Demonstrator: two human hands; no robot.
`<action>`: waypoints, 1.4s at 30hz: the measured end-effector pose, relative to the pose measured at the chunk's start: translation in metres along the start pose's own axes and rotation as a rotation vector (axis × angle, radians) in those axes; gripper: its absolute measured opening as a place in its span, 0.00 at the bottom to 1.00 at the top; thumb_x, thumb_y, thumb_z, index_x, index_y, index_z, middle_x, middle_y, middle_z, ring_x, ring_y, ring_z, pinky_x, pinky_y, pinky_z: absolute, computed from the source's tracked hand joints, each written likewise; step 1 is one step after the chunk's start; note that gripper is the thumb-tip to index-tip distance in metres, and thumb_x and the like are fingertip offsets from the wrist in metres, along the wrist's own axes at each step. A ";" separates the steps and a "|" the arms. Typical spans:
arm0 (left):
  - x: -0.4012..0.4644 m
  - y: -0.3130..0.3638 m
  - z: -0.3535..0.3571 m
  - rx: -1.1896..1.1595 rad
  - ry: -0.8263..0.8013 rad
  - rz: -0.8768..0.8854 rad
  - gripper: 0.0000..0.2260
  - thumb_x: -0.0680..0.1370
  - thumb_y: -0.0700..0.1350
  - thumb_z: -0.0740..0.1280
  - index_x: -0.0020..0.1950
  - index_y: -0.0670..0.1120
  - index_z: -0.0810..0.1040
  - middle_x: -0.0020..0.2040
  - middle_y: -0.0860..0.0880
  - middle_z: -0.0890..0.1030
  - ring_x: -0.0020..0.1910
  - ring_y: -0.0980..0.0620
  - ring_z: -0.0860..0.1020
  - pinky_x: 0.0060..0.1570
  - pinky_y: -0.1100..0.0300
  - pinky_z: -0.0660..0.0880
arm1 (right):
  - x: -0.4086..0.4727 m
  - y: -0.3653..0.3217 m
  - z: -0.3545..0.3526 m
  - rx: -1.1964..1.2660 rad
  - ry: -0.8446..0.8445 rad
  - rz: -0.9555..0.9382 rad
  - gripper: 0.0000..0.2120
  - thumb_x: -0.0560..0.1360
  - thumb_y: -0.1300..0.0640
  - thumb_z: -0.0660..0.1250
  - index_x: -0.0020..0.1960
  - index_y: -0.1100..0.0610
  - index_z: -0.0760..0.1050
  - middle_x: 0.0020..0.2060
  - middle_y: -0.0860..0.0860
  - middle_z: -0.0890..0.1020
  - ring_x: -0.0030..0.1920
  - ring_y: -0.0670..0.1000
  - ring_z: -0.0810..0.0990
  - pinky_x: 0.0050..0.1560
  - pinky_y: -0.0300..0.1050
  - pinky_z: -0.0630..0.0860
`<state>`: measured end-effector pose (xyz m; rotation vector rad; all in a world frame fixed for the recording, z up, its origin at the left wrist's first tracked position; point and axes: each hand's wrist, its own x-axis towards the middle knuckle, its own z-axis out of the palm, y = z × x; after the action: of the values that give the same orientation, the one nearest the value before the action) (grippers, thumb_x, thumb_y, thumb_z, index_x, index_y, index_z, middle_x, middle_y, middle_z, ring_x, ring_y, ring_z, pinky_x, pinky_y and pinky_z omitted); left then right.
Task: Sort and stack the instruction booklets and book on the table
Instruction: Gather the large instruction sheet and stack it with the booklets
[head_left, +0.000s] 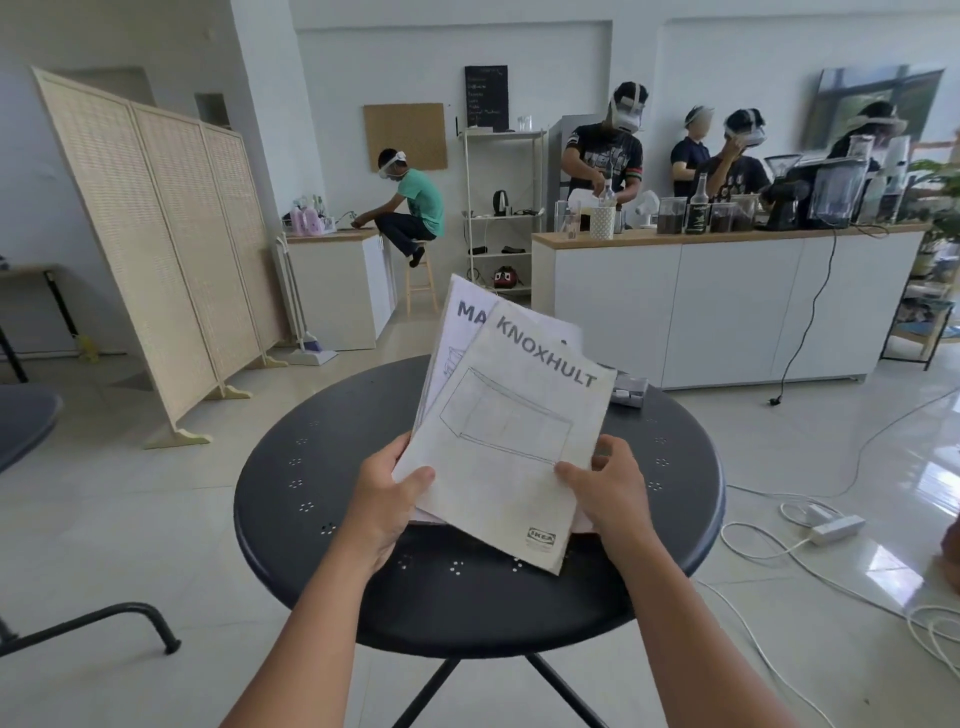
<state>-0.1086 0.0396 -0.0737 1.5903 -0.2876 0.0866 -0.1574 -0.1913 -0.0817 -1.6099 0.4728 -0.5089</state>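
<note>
My left hand (387, 499) grips the near left edge of the booklets, thumb on top. My right hand (605, 486) grips the near right edge likewise. Foremost is the KNOXHULT booklet (511, 441), tilted up above the round black table (311, 499); a second booklet (460, 325) fans out behind it, far left. A small grey box (629, 391) sits at the table's far right edge. Beyond, a white counter (727, 306) carries jars (671, 214) holding dark contents. A folding screen (156, 228) stands left on the pale tiled floor (130, 493).

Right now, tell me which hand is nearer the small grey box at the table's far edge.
Right. The right hand holds the booklets' right edge, below the grey box. The left hand is across the KNOXHULT booklet, farther away.
</note>
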 end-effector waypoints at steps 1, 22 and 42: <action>0.002 0.000 0.000 -0.054 -0.006 0.013 0.16 0.70 0.38 0.70 0.56 0.48 0.82 0.50 0.49 0.88 0.49 0.49 0.86 0.45 0.60 0.81 | 0.006 -0.002 -0.001 0.018 -0.025 0.015 0.16 0.76 0.61 0.73 0.60 0.51 0.72 0.49 0.45 0.80 0.46 0.47 0.81 0.39 0.43 0.75; 0.107 -0.021 0.047 0.107 0.170 0.227 0.16 0.79 0.39 0.68 0.61 0.56 0.73 0.55 0.53 0.82 0.55 0.54 0.82 0.50 0.62 0.79 | 0.113 -0.019 0.044 0.158 -0.062 -0.487 0.07 0.83 0.64 0.61 0.54 0.53 0.73 0.45 0.49 0.82 0.42 0.43 0.82 0.42 0.43 0.81; 0.103 -0.014 0.047 0.101 0.185 0.284 0.07 0.84 0.46 0.60 0.60 0.57 0.72 0.55 0.56 0.82 0.55 0.59 0.81 0.57 0.57 0.78 | 0.110 -0.017 0.045 0.215 -0.128 -0.539 0.08 0.85 0.60 0.60 0.53 0.49 0.74 0.43 0.39 0.84 0.45 0.43 0.83 0.45 0.45 0.84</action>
<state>-0.0121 -0.0200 -0.0657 1.6195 -0.3672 0.4721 -0.0415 -0.2164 -0.0631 -1.5418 -0.1212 -0.8221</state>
